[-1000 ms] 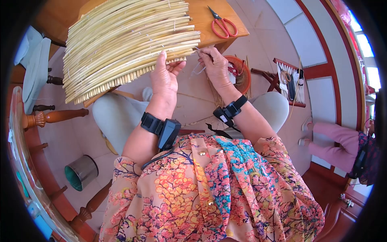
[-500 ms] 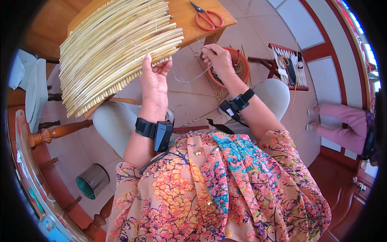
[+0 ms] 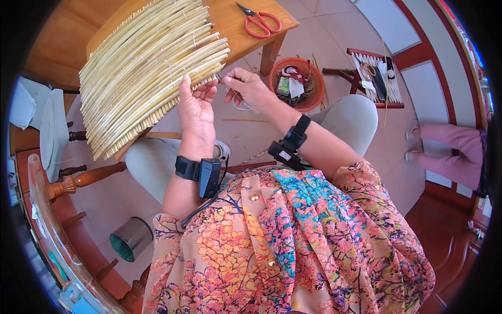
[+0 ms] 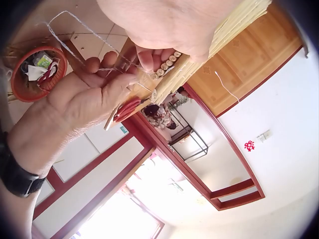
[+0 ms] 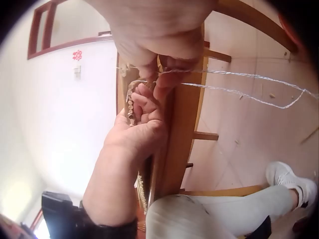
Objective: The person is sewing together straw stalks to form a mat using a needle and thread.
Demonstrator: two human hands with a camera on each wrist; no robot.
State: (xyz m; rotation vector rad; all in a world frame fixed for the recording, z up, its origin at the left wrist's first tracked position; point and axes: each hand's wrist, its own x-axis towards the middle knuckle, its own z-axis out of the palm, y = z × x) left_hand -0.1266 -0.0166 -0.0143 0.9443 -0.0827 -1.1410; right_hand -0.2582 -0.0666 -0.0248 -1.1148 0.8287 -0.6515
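A mat of pale plant stalks (image 3: 149,78), sewn with white stitches, lies on the wooden table and sticks out past its near edge. My left hand (image 3: 197,112) grips the mat's near right corner, thumb on top and fingers curled underneath. Round cut stalk ends (image 4: 168,63) show beside those fingers in the left wrist view. Close to the same corner, my right hand (image 3: 250,93) pinches a thin white thread (image 5: 239,74) between thumb and fingers. In the right wrist view the thread trails out in a long loop, and the right fingertips are partly hidden behind the hand.
Red-handled scissors (image 3: 263,24) lie on the table (image 3: 235,39), right of the mat. An orange basin (image 3: 316,88) with scraps and small packets stands on the floor. Beyond it is a folding stool (image 3: 372,78) holding odds and ends. A metal bin (image 3: 133,238) stands at lower left.
The right hand pulled the thread away to the right, then came back left to the mat's corner. The left hand has kept its grip there throughout. The head view has shifted slightly.
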